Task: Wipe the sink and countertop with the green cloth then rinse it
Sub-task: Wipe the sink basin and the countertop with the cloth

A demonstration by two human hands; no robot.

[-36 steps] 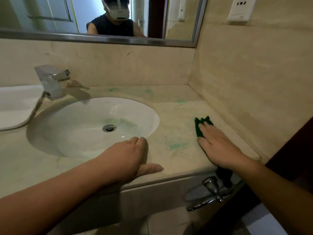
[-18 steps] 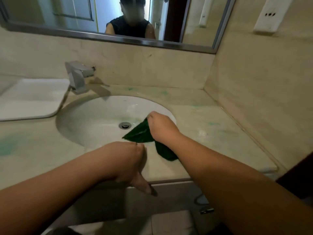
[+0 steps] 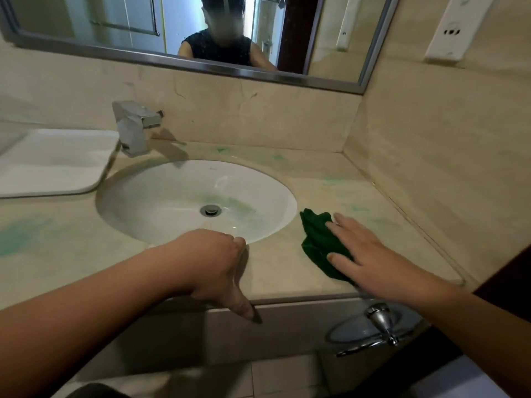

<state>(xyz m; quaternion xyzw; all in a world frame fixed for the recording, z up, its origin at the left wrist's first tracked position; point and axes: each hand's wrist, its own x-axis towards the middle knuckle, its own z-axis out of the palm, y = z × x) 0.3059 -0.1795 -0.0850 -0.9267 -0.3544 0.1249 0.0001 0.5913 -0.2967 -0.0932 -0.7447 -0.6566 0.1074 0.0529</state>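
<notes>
Green cloth (image 3: 320, 242): crumpled on the countertop (image 3: 287, 271), just right of the sink (image 3: 161, 219); near end hidden under the palm.
Right hand (image 3: 370, 257): fingers spread flat, pressing the cloth down, not gripping.
Left hand (image 3: 212, 262): fingers curled on the counter's front edge, thumb down over the lip; fingertips tucked out of sight.
Hidden: both forearms cut off by the frame; mirror (image 3: 201, 33) shows a blurred reflection.
Surface: beige stone with faint green smears; basin white, greenish near the drain (image 3: 212, 210).
Room: chrome tap (image 3: 135, 127) behind the basin, wall socket (image 3: 451, 30) upper right.
</notes>
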